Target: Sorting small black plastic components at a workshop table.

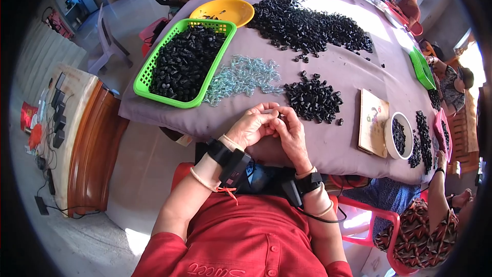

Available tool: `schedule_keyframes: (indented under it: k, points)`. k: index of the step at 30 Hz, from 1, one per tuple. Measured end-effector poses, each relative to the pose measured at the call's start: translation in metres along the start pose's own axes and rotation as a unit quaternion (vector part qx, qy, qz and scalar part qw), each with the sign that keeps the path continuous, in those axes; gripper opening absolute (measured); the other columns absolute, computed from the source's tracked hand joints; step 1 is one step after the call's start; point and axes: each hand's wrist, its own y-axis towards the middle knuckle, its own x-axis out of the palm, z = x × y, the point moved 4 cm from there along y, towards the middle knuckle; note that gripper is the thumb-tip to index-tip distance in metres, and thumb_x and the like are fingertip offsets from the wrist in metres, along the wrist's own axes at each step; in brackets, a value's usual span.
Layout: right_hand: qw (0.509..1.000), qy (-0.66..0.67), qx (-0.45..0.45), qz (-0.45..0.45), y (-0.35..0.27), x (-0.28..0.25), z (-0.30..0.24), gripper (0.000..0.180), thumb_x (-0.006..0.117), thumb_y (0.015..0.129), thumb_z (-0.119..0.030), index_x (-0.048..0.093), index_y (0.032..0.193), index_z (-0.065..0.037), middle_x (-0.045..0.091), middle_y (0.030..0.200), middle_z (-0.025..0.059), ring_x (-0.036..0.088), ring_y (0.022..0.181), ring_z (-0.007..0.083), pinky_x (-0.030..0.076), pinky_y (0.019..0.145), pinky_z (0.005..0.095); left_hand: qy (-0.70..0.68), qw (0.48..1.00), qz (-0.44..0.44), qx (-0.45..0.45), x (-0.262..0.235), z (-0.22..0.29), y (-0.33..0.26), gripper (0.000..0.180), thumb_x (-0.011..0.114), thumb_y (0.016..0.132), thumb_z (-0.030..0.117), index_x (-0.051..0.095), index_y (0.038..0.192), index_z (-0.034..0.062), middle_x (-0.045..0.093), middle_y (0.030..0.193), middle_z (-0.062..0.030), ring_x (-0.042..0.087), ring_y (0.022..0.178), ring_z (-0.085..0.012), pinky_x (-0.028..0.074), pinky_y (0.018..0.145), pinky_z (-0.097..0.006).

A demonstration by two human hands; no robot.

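The left hand and right hand are being held together at the near edge of the tabletop, fingertips touching. A small part, seemingly black but too small to be identified, is being pinched between the fingers of both hands. A small pile of black parts is lying just beyond the hands, a heap of clear bluish pieces beside it, and a green basket of black parts further left.
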Motion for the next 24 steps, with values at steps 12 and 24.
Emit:
schedule_keyframes:
  k: [12, 24]
  points:
    - [0.994, 0.036, -0.005, 0.101, -0.003, -0.006, 0.011, 0.018, 0.067, 0.079, -0.006, 0.049, 0.077, -0.003, 0.054, 0.068, 0.0005, 0.049, 0.052, 0.0042, 0.039, 0.044, 0.0181, 0.019, 0.996, 0.052, 0.066, -0.011, -0.008, 0.0, 0.019, 0.056, 0.086, 0.006, 0.059, 0.104, 0.002, 0.062, 0.086, -0.0043, 0.057, 0.072, -0.0106, 0.046, 0.065, -0.023]
    - [0.996, 0.029, -0.017, 0.083, -0.003, -0.005, 0.008, 0.018, 0.066, 0.079, -0.005, 0.049, 0.076, -0.004, 0.055, 0.068, 0.0003, 0.05, 0.055, 0.0042, 0.04, 0.045, 0.0177, 0.023, 0.999, 0.026, 0.041, -0.012, -0.005, 0.0, 0.017, 0.055, 0.087, 0.007, 0.058, 0.103, 0.0029, 0.06, 0.079, -0.0028, 0.056, 0.068, -0.0109, 0.047, 0.063, -0.024]
